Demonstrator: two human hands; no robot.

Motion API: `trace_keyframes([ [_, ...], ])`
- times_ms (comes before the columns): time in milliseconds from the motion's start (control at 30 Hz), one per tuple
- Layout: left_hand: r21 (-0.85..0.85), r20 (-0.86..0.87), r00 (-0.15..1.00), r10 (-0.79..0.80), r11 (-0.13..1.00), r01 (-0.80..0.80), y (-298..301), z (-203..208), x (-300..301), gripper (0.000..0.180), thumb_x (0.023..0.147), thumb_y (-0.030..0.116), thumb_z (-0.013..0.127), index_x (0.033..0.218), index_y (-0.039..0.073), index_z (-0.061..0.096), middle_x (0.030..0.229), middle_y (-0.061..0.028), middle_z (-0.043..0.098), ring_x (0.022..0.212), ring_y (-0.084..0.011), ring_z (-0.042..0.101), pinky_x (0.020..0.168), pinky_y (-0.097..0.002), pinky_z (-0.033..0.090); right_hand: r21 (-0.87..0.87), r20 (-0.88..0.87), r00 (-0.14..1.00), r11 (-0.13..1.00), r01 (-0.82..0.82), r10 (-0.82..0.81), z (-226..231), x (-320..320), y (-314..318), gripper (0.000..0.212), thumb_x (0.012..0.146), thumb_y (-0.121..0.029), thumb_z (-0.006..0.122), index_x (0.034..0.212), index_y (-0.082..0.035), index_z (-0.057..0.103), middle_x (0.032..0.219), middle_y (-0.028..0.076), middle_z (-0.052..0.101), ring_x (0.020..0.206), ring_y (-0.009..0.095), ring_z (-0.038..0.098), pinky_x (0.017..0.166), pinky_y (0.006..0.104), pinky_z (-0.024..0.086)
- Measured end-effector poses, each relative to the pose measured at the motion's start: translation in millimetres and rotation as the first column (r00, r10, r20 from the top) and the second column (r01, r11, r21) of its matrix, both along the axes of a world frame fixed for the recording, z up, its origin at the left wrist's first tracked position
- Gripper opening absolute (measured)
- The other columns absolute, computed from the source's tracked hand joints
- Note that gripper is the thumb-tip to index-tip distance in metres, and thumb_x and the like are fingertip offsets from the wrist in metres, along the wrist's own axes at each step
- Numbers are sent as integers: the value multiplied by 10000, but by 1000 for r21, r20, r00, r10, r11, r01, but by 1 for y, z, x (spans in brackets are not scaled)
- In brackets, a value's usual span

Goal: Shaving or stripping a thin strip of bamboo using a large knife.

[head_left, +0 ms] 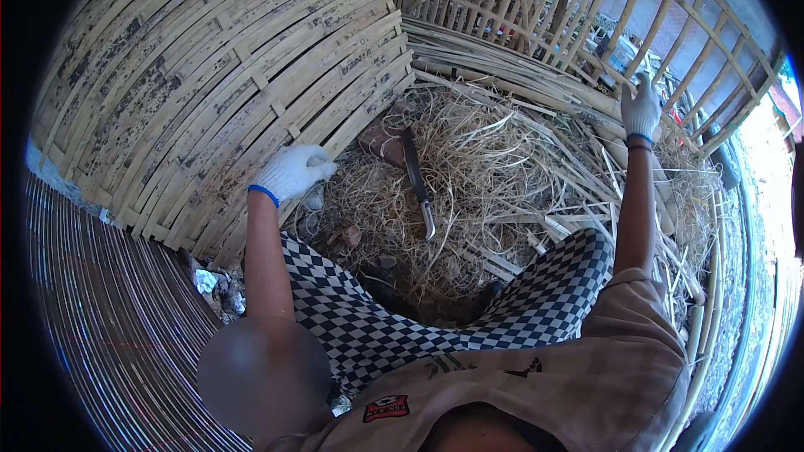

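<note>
Against curved woven bamboo, gloved left hand (293, 171) presses loosely clenched; right hand (641, 109) grips a slat (670, 59).

A long dark-handled steel knife (418, 180) lies on a heap of dry straw and bamboo shavings (486, 167), between the person's knees. A curved woven panel of pale bamboo strips (218, 67) stands to the left; an open bamboo lattice frame (586, 17) rises behind, to the right.

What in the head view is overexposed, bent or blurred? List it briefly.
Head view: sunlight blows out the far right edge beyond the bamboo lattice; fisheye distortion bows the woven bamboo panel near the left hand; a soft blurred patch covers the left elbow; the knife on the straw stays sharp.
</note>
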State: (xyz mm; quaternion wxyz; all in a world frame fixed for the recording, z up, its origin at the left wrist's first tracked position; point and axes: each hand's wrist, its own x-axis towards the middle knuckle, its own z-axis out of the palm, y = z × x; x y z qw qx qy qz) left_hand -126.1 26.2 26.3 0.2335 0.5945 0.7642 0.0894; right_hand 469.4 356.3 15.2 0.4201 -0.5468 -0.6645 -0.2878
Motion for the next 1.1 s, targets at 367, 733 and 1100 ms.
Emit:
trace_keyframes([
  [367, -37, -78, 997, 2, 999, -5, -7, 3, -2, 470, 914, 383, 648, 1232, 37, 671, 1193, -193, 698, 1098, -312, 670, 953, -381, 506, -902, 214, 896, 274, 334, -389, -307, 156, -218, 438, 859, -349, 682, 1235, -132, 624, 1256, 189, 631, 1166, 369, 612, 961, 460, 502],
  [733, -2, -87, 996, -21, 1000, 21, -2, -4, -3, 413, 917, 338, 637, 1207, 47, 681, 1144, -169, 719, 1048, -291, 681, 920, -368, 510, -607, 303, 849, 598, 523, -433, -276, 154, -228, 125, 908, -252, 600, 973, -177, 676, 968, 109, 652, 981, 301, 631, 823, 457, 470],
  [1100, 172, 76, 993, -86, 982, 72, 2, 7, 24, 526, 913, 369, 694, 1326, 57, 604, 1280, -168, 663, 1147, -286, 657, 967, -377, 511, -3, 89, 995, 999, -42, 42, 26, 17, -209, 228, 980, -122, 578, 1187, -93, 668, 954, 137, 672, 861, 321, 651, 758, 430, 509],
])
